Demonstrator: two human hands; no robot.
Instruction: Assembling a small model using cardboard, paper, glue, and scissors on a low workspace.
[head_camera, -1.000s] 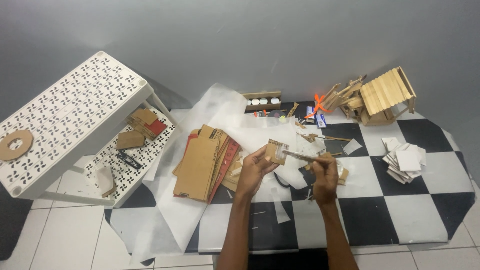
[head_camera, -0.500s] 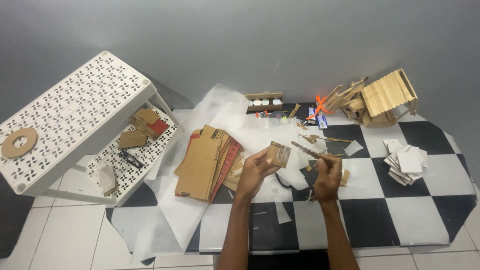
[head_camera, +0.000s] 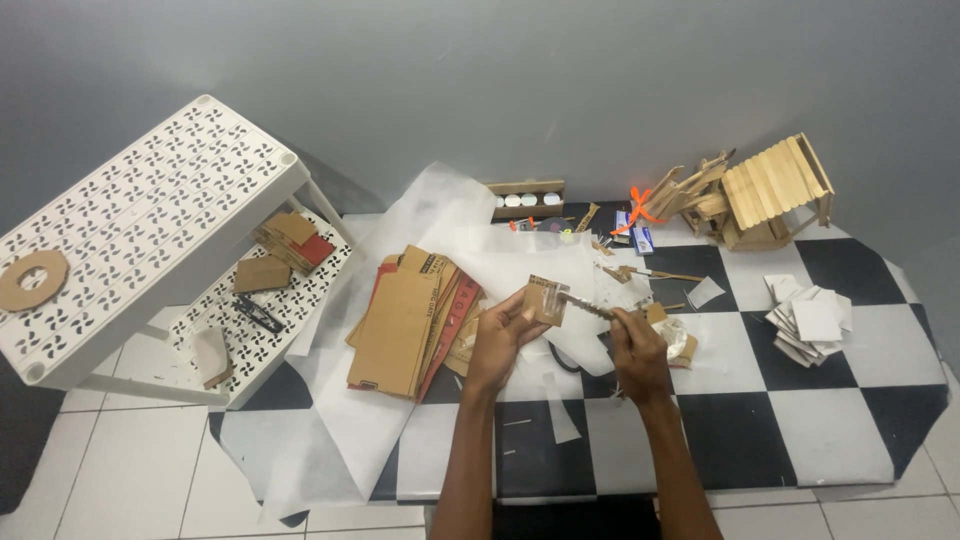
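The left hand (head_camera: 497, 335) holds a card piece (head_camera: 547, 299). The right hand (head_camera: 637, 345) grips a thin tool (head_camera: 592, 305) against it. A slip could poke the left fingers (head_camera: 520, 305).

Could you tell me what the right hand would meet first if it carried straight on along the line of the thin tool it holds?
The right hand points its thin tool up and to the left, and the tip already seems to touch the small cardboard piece held by the left hand. That piece would probably come first, though depth is hard to judge.
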